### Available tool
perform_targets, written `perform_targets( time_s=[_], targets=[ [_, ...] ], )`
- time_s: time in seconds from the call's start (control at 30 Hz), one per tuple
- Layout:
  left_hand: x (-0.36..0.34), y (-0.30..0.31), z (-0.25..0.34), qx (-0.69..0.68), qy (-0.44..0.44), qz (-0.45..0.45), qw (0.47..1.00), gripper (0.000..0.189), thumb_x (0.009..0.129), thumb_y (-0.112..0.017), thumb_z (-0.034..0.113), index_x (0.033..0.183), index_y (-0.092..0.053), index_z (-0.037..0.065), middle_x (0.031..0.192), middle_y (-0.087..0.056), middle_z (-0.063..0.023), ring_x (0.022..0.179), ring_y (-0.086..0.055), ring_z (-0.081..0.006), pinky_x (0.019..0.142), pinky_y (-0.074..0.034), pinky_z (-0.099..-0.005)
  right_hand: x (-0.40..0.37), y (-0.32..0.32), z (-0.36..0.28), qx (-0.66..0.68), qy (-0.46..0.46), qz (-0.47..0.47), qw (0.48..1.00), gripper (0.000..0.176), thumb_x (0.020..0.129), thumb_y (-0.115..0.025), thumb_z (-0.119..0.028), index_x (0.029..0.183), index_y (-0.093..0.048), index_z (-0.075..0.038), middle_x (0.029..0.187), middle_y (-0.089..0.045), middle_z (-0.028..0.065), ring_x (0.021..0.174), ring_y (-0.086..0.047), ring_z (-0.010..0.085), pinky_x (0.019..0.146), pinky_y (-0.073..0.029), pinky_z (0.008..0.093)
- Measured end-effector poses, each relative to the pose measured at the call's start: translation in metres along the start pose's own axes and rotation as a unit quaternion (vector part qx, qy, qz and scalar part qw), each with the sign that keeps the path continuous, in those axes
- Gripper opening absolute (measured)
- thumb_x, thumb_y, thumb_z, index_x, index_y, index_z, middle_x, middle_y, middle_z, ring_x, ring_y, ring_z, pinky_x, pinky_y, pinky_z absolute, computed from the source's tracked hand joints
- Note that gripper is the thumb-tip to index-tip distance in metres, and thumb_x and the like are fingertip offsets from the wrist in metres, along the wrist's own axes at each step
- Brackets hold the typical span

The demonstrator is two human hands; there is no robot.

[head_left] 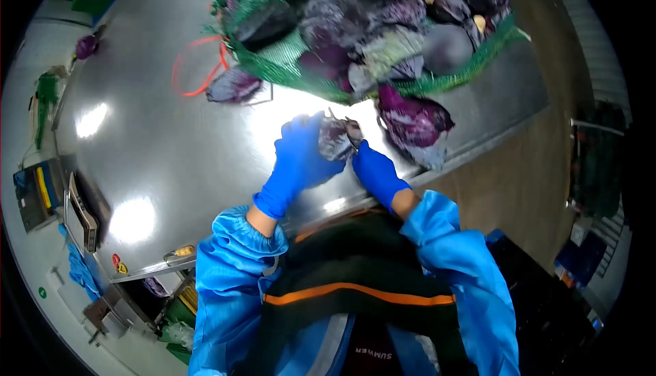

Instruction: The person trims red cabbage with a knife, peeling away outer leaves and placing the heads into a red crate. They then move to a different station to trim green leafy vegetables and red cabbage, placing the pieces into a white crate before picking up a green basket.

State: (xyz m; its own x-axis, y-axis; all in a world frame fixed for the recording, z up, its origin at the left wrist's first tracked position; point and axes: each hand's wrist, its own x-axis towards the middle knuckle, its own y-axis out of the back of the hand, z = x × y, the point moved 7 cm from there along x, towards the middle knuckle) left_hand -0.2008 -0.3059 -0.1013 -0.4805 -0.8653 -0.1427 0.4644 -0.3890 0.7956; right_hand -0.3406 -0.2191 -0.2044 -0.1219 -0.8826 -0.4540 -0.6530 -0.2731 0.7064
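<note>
A small red cabbage (335,138) with pale, greyish outer leaves is held just above the steel table near its front edge. My left hand (297,154), in a blue glove, wraps round its left side and underside. At its right side is my gloved right hand (378,173), fingers closed close to the brownish cut end; whatever they grip there is too small to make out. Loose purple cabbage leaves (415,122) lie to the right of both hands. Another purple leaf piece (234,86) rests on the table up and to the left.
A green mesh sack (318,89), spread open, holds several red cabbages (335,17) at the far side. Red string (198,68) lies left of it. Yellow-and-red handled scissors (119,264) and a yellow-handled tool (181,253) lie at the table's (157,150) left front edge.
</note>
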Motion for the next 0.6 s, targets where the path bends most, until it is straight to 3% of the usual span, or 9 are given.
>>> perform_targets(
  time_s=[0.07, 0.13, 0.17, 0.2, 0.33, 0.4, 0.47, 0.53, 0.6],
  targets=[
    [0.012, 0.004, -0.021, -0.033, -0.023, -0.026, 0.999, 0.085, 0.054, -0.081, 0.035, 0.126, -0.044, 0.009, 0.119, -0.047, -0.0200, 0.108, -0.045, -0.0386, 0.090, -0.040, -0.0451, 0.008, -0.003, 0.004, -0.044, -0.025, 0.011, 0.999, 0.022, 0.087, -0.046, -0.025, 0.094, -0.050, -0.005, 0.077, -0.061, 0.0217, 0.070, -0.059, 0.0406, 0.061, -0.047, 0.0476],
    [0.003, 0.011, -0.039, -0.180, 0.010, -0.034, 0.983, 0.084, 0.056, -0.082, 0.025, 0.127, -0.043, 0.007, 0.121, -0.047, -0.0160, 0.113, -0.045, -0.0303, 0.097, -0.037, -0.0390, 0.004, 0.009, -0.005, 0.069, -0.089, 0.023, 0.993, 0.025, 0.088, -0.049, -0.028, 0.101, -0.051, -0.007, 0.077, -0.061, 0.0208, 0.070, -0.060, 0.0372, 0.060, -0.047, 0.0445],
    [-0.004, 0.010, -0.043, -0.258, 0.022, -0.029, 0.965, 0.084, 0.056, -0.082, 0.022, 0.129, -0.041, 0.007, 0.123, -0.047, -0.0147, 0.115, -0.044, -0.0279, 0.099, -0.035, -0.0375, 0.002, 0.024, -0.012, 0.223, -0.020, 0.105, 0.969, 0.032, 0.088, -0.053, -0.026, 0.115, -0.050, -0.009, 0.074, -0.060, 0.0167, 0.066, -0.061, 0.0285, 0.059, -0.046, 0.0403],
    [0.000, 0.011, -0.047, -0.336, 0.028, -0.012, 0.941, 0.085, 0.057, -0.082, 0.019, 0.130, -0.040, 0.006, 0.124, -0.047, -0.0134, 0.117, -0.043, -0.0255, 0.100, -0.034, -0.0360, -0.004, 0.046, -0.029, 0.289, -0.052, 0.082, 0.952, 0.042, 0.086, -0.057, -0.021, 0.126, -0.046, -0.011, 0.075, -0.059, 0.0089, 0.061, -0.056, 0.0161, 0.057, -0.046, 0.0319],
    [-0.010, 0.010, -0.075, -0.465, 0.046, -0.140, 0.873, 0.092, 0.060, -0.082, 0.015, 0.136, -0.032, 0.005, 0.128, -0.046, -0.0106, 0.119, -0.041, -0.0213, 0.102, -0.032, -0.0344, -0.009, 0.058, -0.036, 0.431, -0.090, -0.011, 0.898, 0.046, 0.087, -0.057, -0.017, 0.131, -0.044, -0.012, 0.084, -0.056, 0.0005, 0.064, -0.052, 0.0063, 0.058, -0.044, 0.0205],
    [-0.011, 0.059, -0.104, -0.106, 0.048, 0.109, 0.987, 0.081, 0.063, -0.078, 0.015, 0.133, -0.038, 0.004, 0.130, -0.045, -0.0168, 0.119, -0.043, -0.0306, 0.101, -0.033, -0.0401, -0.007, 0.056, -0.033, 0.407, -0.029, 0.026, 0.913, 0.046, 0.088, -0.057, -0.017, 0.131, -0.045, -0.011, 0.082, -0.055, 0.0004, 0.064, -0.050, 0.0060, 0.055, -0.043, 0.0202],
    [-0.017, 0.090, -0.045, 0.039, -0.044, 0.159, 0.986, 0.080, 0.064, -0.078, 0.018, 0.132, -0.039, 0.004, 0.129, -0.044, -0.0195, 0.117, -0.044, -0.0361, 0.099, -0.034, -0.0437, -0.009, 0.051, -0.033, 0.360, 0.008, 0.051, 0.932, 0.046, 0.088, -0.058, -0.018, 0.131, -0.045, -0.010, 0.083, -0.055, 0.0008, 0.064, -0.050, 0.0058, 0.055, -0.043, 0.0201],
    [-0.028, 0.044, -0.001, -0.112, -0.122, 0.080, 0.983, 0.076, 0.063, -0.078, 0.022, 0.129, -0.044, 0.006, 0.130, -0.043, -0.0188, 0.114, -0.045, -0.0381, 0.098, -0.035, -0.0451, -0.014, 0.057, -0.041, 0.369, -0.068, 0.020, 0.927, 0.048, 0.088, -0.057, -0.016, 0.134, -0.042, -0.011, 0.085, -0.053, 0.0008, 0.070, -0.049, 0.0046, 0.062, -0.043, 0.0201],
    [-0.029, 0.005, -0.001, -0.065, -0.167, 0.061, 0.982, 0.075, 0.064, -0.078, 0.024, 0.130, -0.045, 0.011, 0.124, -0.046, -0.0179, 0.112, -0.045, -0.0368, 0.094, -0.038, -0.0425, -0.023, 0.069, -0.049, 0.432, 0.013, 0.093, 0.897, 0.048, 0.089, -0.056, -0.013, 0.135, -0.042, -0.013, 0.086, -0.051, -0.0008, 0.071, -0.046, 0.0036, 0.063, -0.041, 0.0188]
  ],
)
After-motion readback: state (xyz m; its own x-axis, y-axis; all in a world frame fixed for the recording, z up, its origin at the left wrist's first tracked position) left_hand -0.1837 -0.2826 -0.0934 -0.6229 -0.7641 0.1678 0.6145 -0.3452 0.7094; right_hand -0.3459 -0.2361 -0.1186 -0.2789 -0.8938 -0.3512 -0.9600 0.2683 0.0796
